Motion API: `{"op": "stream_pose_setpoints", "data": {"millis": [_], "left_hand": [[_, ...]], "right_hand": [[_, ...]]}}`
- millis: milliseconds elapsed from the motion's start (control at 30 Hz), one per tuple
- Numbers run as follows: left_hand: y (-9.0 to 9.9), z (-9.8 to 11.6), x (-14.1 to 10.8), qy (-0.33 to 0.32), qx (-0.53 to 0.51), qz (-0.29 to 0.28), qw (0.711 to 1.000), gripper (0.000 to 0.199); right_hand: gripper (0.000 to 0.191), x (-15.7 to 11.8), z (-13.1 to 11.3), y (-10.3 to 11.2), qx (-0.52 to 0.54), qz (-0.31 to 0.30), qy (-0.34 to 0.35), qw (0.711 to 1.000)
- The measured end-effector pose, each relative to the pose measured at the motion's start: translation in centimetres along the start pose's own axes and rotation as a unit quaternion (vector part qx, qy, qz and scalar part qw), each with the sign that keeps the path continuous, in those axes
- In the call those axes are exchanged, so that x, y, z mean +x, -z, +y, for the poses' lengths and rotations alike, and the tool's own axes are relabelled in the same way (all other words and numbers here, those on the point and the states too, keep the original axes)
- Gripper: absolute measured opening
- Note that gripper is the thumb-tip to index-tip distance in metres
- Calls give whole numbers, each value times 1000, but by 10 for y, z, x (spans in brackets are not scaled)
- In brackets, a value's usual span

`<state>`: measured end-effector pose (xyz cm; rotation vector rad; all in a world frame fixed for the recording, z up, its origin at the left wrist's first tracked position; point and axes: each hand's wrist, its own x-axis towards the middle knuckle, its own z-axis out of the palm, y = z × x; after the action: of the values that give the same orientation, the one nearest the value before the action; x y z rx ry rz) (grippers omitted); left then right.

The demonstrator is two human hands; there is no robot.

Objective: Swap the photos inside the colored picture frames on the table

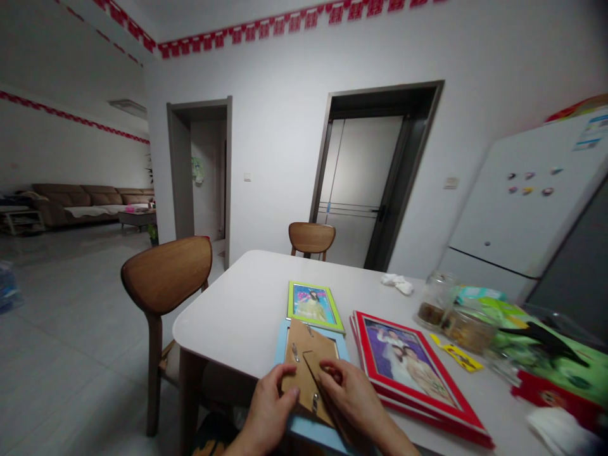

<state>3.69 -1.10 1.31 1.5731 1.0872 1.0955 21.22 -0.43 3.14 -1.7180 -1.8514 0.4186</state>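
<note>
A brown backing board [304,373] with small metal clips lies tilted over a light blue frame [281,342] at the table's near edge. My left hand [272,405] grips the board's left edge, fingers on top and thumb beside them. On the right side, my right hand [349,389] has its fingers curled on the board's stand flap. Just beyond is a green-framed picture [313,304], lying face up. Red-framed pictures [408,367] are stacked to the right of my right hand.
Glass jars [434,301], a yellow packet [458,353], crumpled tissue [398,283] and green bags [560,354] crowd the right side of the white table [228,304]. Wooden chairs [168,275] stand at the left and far sides.
</note>
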Motion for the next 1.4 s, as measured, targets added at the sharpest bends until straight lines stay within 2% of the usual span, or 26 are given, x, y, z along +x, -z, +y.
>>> {"op": "stream_pose_setpoints", "data": {"millis": [100,233,433,667,867,1167,1300,1400], "left_hand": [[-4,-7,4,11,-53,19,998,21],[-7,-9,7,25,-71,22,997,12],[-7,-10,7,20,-61,30,998,9],[-8,-9,5,20,-57,42,997,10],[-9,-4,4,24,-68,45,996,7],[-9,-17,10,35,-115,107,987,7],[2,-13,15,44,-140,140,979,12],[24,-10,21,41,-149,159,975,16]], "right_hand": [[39,-1,-1,-2,-72,3,12,997],[40,1,6,-6,-127,-11,17,992],[35,6,16,0,-122,-22,41,991],[34,-2,13,0,-126,-18,39,991],[31,-3,17,0,-147,24,11,989],[26,-3,20,0,-134,22,24,990],[28,-2,26,-2,-155,16,31,987],[28,-1,29,-4,-168,17,32,985]]}}
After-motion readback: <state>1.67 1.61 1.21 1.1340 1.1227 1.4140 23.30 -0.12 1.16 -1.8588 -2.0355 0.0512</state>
